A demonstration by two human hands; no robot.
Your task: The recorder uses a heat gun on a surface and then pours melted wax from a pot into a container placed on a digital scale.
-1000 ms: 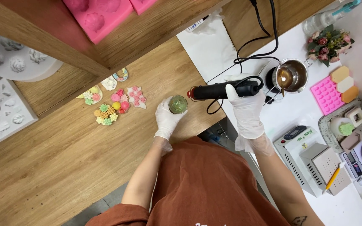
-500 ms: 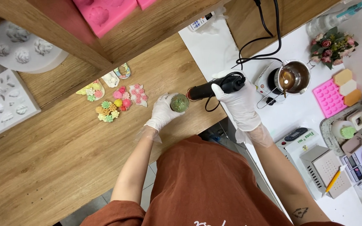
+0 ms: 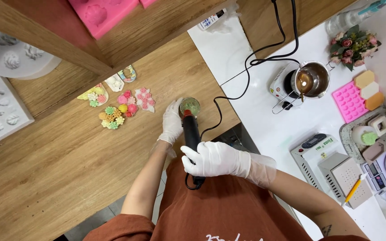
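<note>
Bare wooden tabletop (image 3: 59, 178) lies open to the left of the hands, down to the near edge. Beyond them, small coloured flower pieces (image 3: 117, 105) and a wooden shelf (image 3: 45, 40) close the way. To the right, a black cord (image 3: 251, 67) loops across the white tabletop (image 3: 255, 116) toward a metal pot (image 3: 311, 80).

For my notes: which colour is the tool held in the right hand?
The heat tool in the right hand is black with a red nozzle end, seen in the head view.
</note>
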